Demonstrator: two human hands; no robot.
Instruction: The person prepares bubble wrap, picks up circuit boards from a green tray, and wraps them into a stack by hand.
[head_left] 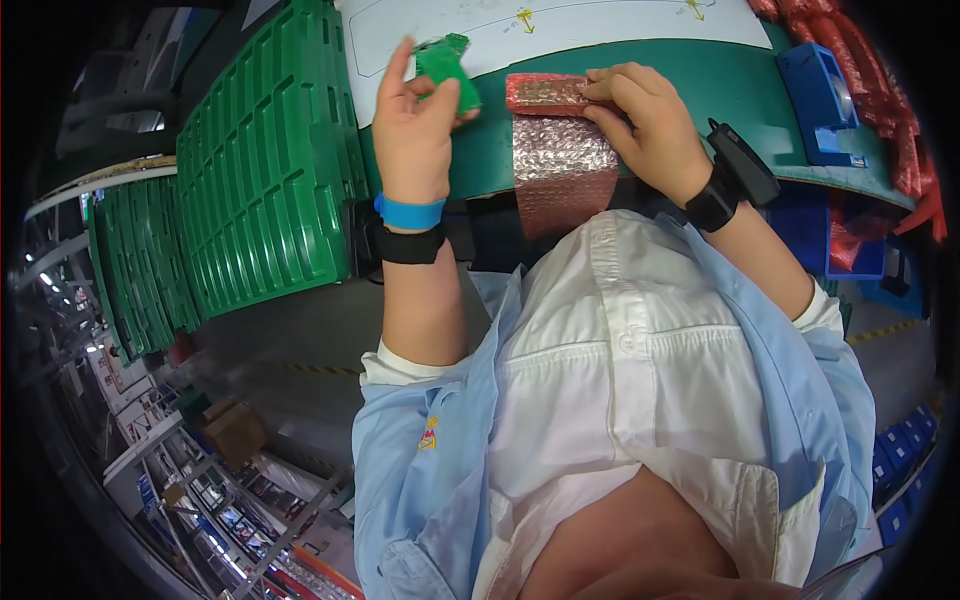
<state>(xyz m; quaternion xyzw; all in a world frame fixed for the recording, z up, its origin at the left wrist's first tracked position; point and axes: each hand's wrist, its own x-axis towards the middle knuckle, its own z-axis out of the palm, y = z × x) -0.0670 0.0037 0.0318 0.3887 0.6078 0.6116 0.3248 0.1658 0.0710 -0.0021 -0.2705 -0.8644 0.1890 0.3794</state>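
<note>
Between the thumb and fingers of my left hand (pixel 415 130) is a green circuit board (pixel 447 82), held up above the bench and a little blurred. My right hand (pixel 650 125) pinches the right end of a folded roll of pinkish bubble wrap (pixel 545 93). From that fold a flat length of bubble wrap (pixel 565 165) hangs over the bench's near edge toward my lap. A blue band and a black band circle my left wrist; a black strap with a dark device (pixel 742 162) is on my right.
Green plastic crates (pixel 265 160) stand to the left of the green bench (pixel 700 75). A white sheet (pixel 590 22) with yellow marks lies at the back. On the right sit a blue tape dispenser (pixel 822 105), a heap of red bubble-wrapped pieces (pixel 865 80) and a blue bin (pixel 865 258).
</note>
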